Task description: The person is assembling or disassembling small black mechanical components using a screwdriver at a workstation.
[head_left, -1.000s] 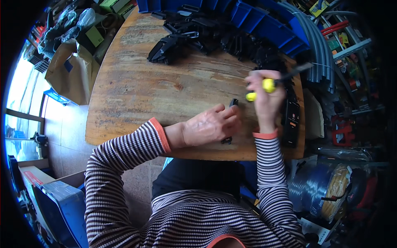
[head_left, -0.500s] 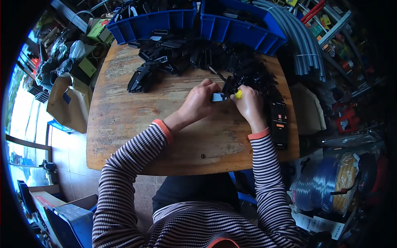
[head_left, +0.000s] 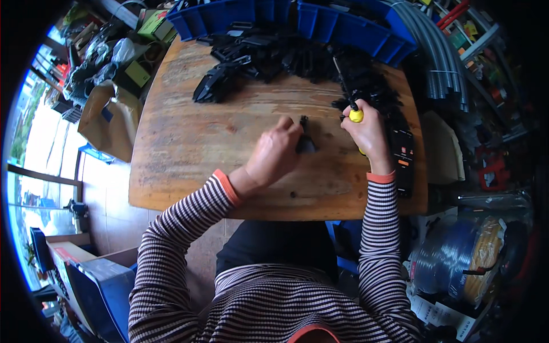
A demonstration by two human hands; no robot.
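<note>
Over the middle of the wooden table (head_left: 229,160), my left hand (head_left: 274,150) is closed on a small black plastic part (head_left: 306,144); the fingers hide much of it. My right hand (head_left: 369,130), to the right, grips a screwdriver (head_left: 356,116) by its yellow handle. Its dark shaft points up and away toward a heap of black plastic parts (head_left: 251,54). The two hands are apart, and the screwdriver does not touch the part. More black parts lie just beyond and beside my right hand.
Two blue bins (head_left: 229,22) with black parts stand along the table's far edge. A phone (head_left: 402,163) with a lit screen lies at the right edge. Grey corrugated hoses (head_left: 437,57) are at the far right, and a brown paper bag (head_left: 108,123) stands left of the table.
My right hand has moved right with the screwdriver, away from the part, and the shaft now shows plainly. My left hand has turned and come slightly nearer, still holding the part. The view has shifted.
</note>
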